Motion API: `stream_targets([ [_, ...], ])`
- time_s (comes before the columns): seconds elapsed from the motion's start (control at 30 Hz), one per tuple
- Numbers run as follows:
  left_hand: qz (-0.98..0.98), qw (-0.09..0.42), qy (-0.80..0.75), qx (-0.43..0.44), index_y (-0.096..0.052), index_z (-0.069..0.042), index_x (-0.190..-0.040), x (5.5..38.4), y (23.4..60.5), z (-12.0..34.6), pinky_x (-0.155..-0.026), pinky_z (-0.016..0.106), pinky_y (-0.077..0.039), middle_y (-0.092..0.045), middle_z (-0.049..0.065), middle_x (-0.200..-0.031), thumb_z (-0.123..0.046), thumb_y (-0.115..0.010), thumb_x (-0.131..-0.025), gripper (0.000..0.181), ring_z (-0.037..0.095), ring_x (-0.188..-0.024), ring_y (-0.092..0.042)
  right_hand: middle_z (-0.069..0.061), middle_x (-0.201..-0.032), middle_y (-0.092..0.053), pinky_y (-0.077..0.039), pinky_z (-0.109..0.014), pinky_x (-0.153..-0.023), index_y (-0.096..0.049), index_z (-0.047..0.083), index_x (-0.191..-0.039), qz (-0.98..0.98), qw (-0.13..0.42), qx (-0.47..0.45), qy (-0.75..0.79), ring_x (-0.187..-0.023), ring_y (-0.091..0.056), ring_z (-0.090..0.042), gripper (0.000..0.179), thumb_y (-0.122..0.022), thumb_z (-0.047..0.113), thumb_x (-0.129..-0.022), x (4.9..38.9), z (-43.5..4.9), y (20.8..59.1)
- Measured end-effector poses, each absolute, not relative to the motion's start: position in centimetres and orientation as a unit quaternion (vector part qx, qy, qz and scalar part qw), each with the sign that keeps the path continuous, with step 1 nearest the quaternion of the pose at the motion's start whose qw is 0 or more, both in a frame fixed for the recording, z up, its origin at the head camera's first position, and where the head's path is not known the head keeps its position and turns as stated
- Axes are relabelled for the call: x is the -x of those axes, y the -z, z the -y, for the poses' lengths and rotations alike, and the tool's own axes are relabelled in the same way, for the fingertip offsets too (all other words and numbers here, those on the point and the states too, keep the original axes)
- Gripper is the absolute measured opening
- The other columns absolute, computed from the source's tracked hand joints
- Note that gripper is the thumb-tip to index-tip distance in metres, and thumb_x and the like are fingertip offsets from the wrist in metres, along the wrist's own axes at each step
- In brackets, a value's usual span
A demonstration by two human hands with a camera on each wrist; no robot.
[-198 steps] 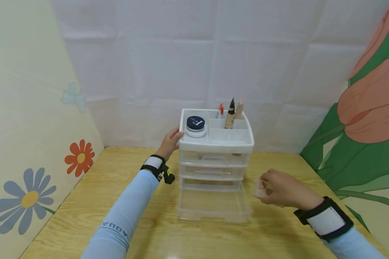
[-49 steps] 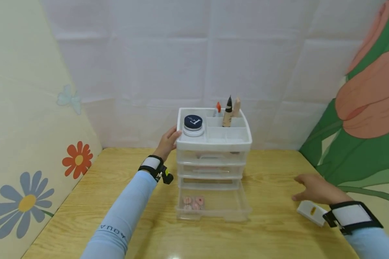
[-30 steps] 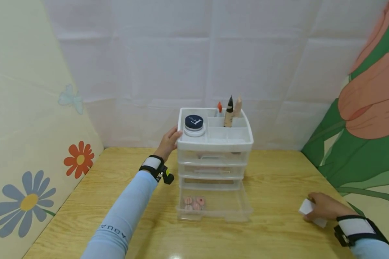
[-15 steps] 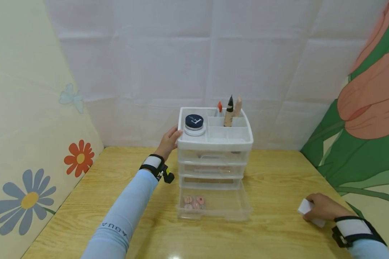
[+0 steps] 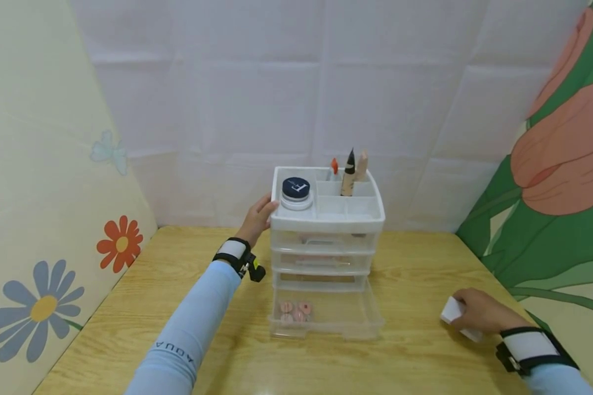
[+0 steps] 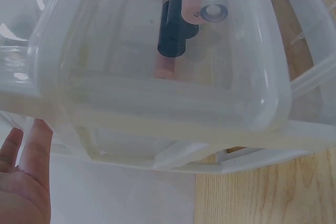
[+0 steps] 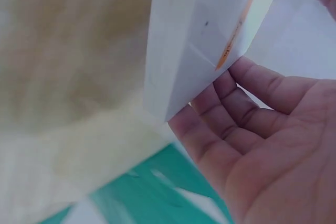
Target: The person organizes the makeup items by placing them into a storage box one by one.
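A white desktop drawer organizer [image 5: 328,225] with clear drawers stands mid-table. Its bottom drawer [image 5: 343,329] is pulled out, with a small clear case of pink round pieces [image 5: 295,312] at its left. My left hand [image 5: 255,218] touches the organizer's left side near the top rim; in the left wrist view its fingers [image 6: 38,153] reach up to the frame, fairly straight. To the right, my right hand [image 5: 485,312] grips a small white box [image 5: 453,311] just over the table. The right wrist view shows an orange label on that box, with fingertips along its edge.
The organizer's top holds a dark-lidded jar [image 5: 296,189], a beige tube with a black pointed cap [image 5: 348,174] and other upright items. Dark and pink tubes [image 6: 178,19] lie in a drawer. A white cloth backdrop [image 5: 247,109] hangs behind the wooden table [image 5: 410,362].
The pink pieces have come into the bottom drawer since the earliest frame. My right hand has taken hold of the white box and shifted it slightly left and away. The left hand stays put.
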State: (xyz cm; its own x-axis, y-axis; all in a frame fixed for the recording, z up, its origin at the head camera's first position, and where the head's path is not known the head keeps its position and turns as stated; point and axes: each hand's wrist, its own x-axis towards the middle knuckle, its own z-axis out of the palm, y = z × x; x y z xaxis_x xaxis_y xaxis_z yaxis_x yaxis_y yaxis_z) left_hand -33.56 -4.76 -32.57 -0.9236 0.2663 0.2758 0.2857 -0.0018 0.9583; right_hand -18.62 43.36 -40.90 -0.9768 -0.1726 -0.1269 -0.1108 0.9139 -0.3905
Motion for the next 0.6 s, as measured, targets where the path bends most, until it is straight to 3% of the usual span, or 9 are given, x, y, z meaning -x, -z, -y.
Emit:
stream_targets([
  [0.13, 0.703, 0.001, 0.683, 0.199, -0.031, -0.01, -0.153, 33.2, 32.1, 4.7, -0.105, 0.048, -0.04, -0.036, 0.015, -0.152, -0.031, -0.047, -0.098, 0.061, 0.033, -0.132, -0.042, -0.007, -0.084, -0.06, -0.049, -0.033, -0.056, -0.06, -0.014, -0.104, -0.976, 0.056, 0.093, 0.189, -0.071, -0.055, -0.018, 0.051, -0.083, 0.017, -0.07, 18.8, -41.3, 38.9],
  [0.6, 0.698, 0.011, 0.686, 0.202, -0.032, -0.01, -0.152, 33.5, 32.5, 4.7, -0.104, 0.048, -0.041, -0.037, 0.015, -0.151, -0.03, -0.047, -0.098, 0.06, 0.033, -0.13, -0.044, -0.008, -0.095, -0.057, -0.049, -0.03, -0.06, -0.059, -0.009, -0.113, -0.971, -0.022, 0.204, 0.122, -0.077, -0.054, -0.016, 0.064, -0.087, 0.026, -0.067, 17.8, -32.1, 32.0],
])
